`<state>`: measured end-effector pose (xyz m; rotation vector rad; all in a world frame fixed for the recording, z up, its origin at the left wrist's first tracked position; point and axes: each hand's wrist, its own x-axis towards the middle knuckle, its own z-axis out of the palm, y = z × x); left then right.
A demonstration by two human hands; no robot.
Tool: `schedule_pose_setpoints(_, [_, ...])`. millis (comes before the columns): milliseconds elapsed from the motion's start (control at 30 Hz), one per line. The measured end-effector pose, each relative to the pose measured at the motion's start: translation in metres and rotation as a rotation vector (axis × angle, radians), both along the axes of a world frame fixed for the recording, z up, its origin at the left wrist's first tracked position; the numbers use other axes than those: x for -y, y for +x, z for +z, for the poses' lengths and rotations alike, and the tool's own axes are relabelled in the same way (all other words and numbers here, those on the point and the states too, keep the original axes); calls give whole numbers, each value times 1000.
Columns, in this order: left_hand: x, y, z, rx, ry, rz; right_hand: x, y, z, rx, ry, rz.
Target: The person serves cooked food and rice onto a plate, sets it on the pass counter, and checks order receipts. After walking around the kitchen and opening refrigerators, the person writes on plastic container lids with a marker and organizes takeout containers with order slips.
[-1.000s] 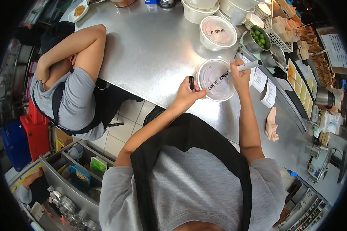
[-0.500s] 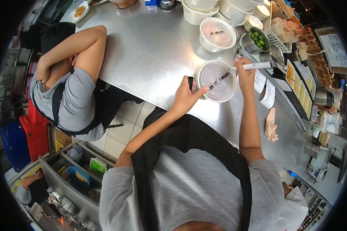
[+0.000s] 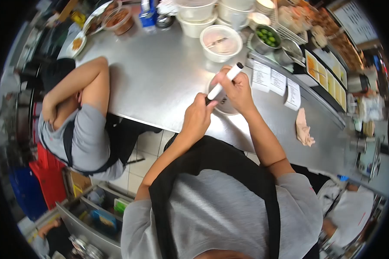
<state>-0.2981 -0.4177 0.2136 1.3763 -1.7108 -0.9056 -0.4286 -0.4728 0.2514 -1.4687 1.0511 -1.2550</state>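
My right hand (image 3: 238,91) grips a white marker (image 3: 220,87) with a black end, slanting down to the left. At its lower end is the black marker cap (image 3: 208,101), pinched in my left hand (image 3: 196,115); cap and marker meet there, though whether the cap is fully seated I cannot tell. Beneath both hands a round lidded plastic tub (image 3: 226,108) rests on the steel counter (image 3: 160,90). Dark handwriting shows on its lid, mostly covered by my hands. Just beyond stands another lidded tub (image 3: 221,42), also with writing on top.
Stacked white tubs (image 3: 196,19) and a metal pot of green limes (image 3: 266,36) stand at the back. Paper slips (image 3: 277,81) hang along the right ledge, near a crumpled pinkish cloth (image 3: 304,127). A co-worker with folded arms (image 3: 80,99) leans at the left counter edge.
My right hand has moved left, bringing the marker from the lid's right side to the cap in my left hand. The view has shifted, and another person shows more at lower right.
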Motion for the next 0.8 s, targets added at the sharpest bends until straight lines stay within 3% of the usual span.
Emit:
schedule_pose_setpoints(33, [-3, 0, 6, -1, -5, -44, -6, 4, 1, 63, 67, -49])
schedule_pose_setpoints(100, [-12, 0, 18, -346, 433, -182, -20, 4, -6, 24, 214, 61])
schedule_pose_setpoints(167, [-24, -8, 10, -935, 825, -399, -21, -11, -1, -27, 297, 108])
schedule_pose_setpoints(233, [-20, -11, 5, -939, 759, -441, -25, -27, 21, -23, 364, 291])
schedule_pose_setpoints(267, [-14, -12, 8, -851, 662, -389, -23, -41, 16, -40, 134, 287])
schedule_pose_setpoints(300, [-4, -12, 16, -766, 560, -336, -22, -57, 15, 132, 35, 221])
schedule_pose_setpoints(367, [14, -2, 18, -764, 480, -174, -9, -95, -1, 252, -122, -234])
schedule_pose_setpoints(433, [29, 8, 1, -827, 376, -61, -1, -122, -33, -54, -52, -742])
schedule_pose_setpoints(500, [34, 20, -17, -697, 359, -1, -5, -136, -78, -492, 1, -723])
schedule_pose_setpoints(567, [42, 28, -34, -574, 335, 67, -8, -132, -113, -908, -236, -634])
schedule_pose_setpoints(633, [45, 34, -48, 105, 179, 182, -10, -124, -125, -908, -127, -600])
schedule_pose_setpoints(700, [46, 35, -53, 187, 134, 233, -7, -119, -128, -1097, -109, -636])
schedule_pose_setpoints(800, [50, 40, -64, 320, 51, 301, -5, -117, -127, -1116, -64, -641])
